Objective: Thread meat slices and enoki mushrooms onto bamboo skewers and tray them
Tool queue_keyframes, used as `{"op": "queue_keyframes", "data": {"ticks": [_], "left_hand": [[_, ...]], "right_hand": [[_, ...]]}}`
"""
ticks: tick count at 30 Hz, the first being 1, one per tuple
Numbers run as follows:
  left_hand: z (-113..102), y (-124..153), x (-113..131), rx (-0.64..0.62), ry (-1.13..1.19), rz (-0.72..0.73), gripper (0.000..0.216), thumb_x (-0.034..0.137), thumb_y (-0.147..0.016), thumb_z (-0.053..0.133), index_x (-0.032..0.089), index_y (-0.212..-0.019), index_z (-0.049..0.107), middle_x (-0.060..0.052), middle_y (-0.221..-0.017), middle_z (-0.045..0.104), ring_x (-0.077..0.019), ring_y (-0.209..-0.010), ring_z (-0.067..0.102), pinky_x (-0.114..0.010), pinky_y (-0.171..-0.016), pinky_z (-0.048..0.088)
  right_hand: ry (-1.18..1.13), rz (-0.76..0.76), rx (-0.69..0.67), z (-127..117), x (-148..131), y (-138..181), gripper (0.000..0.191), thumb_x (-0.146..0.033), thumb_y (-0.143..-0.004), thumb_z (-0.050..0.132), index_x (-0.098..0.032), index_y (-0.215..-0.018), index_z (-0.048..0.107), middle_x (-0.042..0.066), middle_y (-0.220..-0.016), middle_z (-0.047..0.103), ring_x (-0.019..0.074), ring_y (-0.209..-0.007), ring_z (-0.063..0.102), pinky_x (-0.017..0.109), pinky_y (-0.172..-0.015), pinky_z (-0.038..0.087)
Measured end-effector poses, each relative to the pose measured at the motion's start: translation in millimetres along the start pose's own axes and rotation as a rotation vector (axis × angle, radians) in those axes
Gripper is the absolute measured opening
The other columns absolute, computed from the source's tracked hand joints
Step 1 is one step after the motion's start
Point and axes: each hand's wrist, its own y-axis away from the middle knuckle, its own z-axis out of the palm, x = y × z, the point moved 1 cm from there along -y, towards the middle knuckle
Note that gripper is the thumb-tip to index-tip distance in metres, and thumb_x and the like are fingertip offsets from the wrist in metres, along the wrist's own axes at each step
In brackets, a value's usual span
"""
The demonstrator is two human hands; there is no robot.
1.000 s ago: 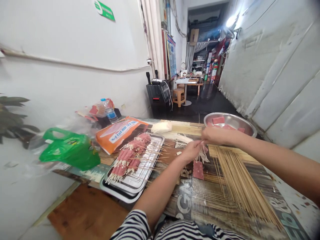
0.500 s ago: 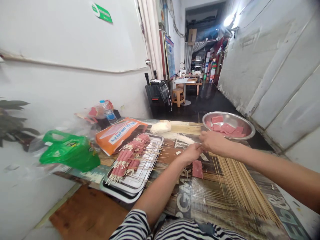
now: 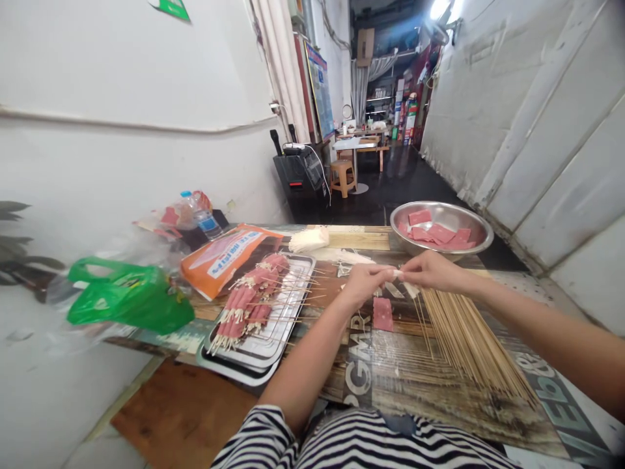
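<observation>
My left hand point(image 3: 365, 284) and my right hand point(image 3: 433, 271) meet fingertip to fingertip above the table. Both are pinched on a small bunch of white enoki mushrooms point(image 3: 397, 274); some pale strands show under the right fingers. Just below lies a flat pink slice of meat point(image 3: 383, 314). Many bamboo skewers point(image 3: 471, 345) are spread beside it, under my right forearm. Left of my left arm, a metal tray point(image 3: 303, 277) bears pink meat rolls point(image 3: 244, 303) with enoki ends sticking out and skewers through them. More enoki point(image 3: 308, 240) lies behind my left hand.
A steel bowl point(image 3: 483, 242) with pink slices stands at the back right. Behind the tray lies an orange package point(image 3: 227, 257). A green plastic bag point(image 3: 129, 296) and a water bottle point(image 3: 208, 221) are at the left. A speaker point(image 3: 301, 172) stands beyond the table.
My right hand has shifted a little right, away from the left, and the white mushroom strands now show between and below the fingers. The whole view has tilted slightly down and right.
</observation>
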Motion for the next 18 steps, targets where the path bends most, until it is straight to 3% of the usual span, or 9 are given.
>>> {"op": "queue_keyframes", "data": {"ticks": [3,6,15,18], "left_hand": [[2.8,-1.2,-6.4,0.128,0.02,0.07,0.024,0.027,-0.077,0.069,0.014,-0.096,0.077,-0.005,-0.084,0.076,-0.0138,-0.071,0.065,-0.025,-0.073,0.051],[8.2,-1.9,-10.8,0.209,0.037,0.129,0.023,0.029,-0.077,0.072,0.018,-0.096,0.077,-0.006,-0.098,0.076,-0.0191,-0.091,0.069,-0.031,-0.09,0.051],[27.7,9.0,-10.1,0.303,0.012,0.157,0.02,0.027,-0.083,0.066,0.022,-0.1,0.076,-0.003,-0.106,0.074,-0.0197,-0.102,0.068,-0.035,-0.097,0.05],[23.2,13.3,-8.0,0.258,-0.087,0.168,0.019,0.024,-0.084,0.065,0.021,-0.099,0.076,-0.004,-0.104,0.075,-0.0194,-0.097,0.069,-0.034,-0.093,0.051]], "right_hand": [[-0.343,0.086,0.097,10.6,6.3,3.0,0.04,-0.053,-0.07,0.071,-0.013,-0.075,0.073,0.003,-0.058,0.064,0.0124,-0.051,0.056,0.026,-0.051,0.047],[-0.593,0.088,0.199,21.9,10.2,3.3,0.043,-0.052,-0.061,0.08,-0.013,-0.076,0.073,0.005,-0.063,0.067,0.0121,-0.053,0.058,0.027,-0.053,0.052],[-1.024,0.08,0.392,52.0,6.7,2.3,0.035,-0.04,-0.059,0.086,-0.014,-0.079,0.074,0.003,-0.07,0.069,0.0101,-0.06,0.062,0.025,-0.066,0.058],[-1.098,0.084,0.336,57.6,11.1,3.3,0.032,-0.038,-0.058,0.086,-0.014,-0.073,0.072,0.003,-0.069,0.069,0.0102,-0.062,0.064,0.023,-0.066,0.057]]}}
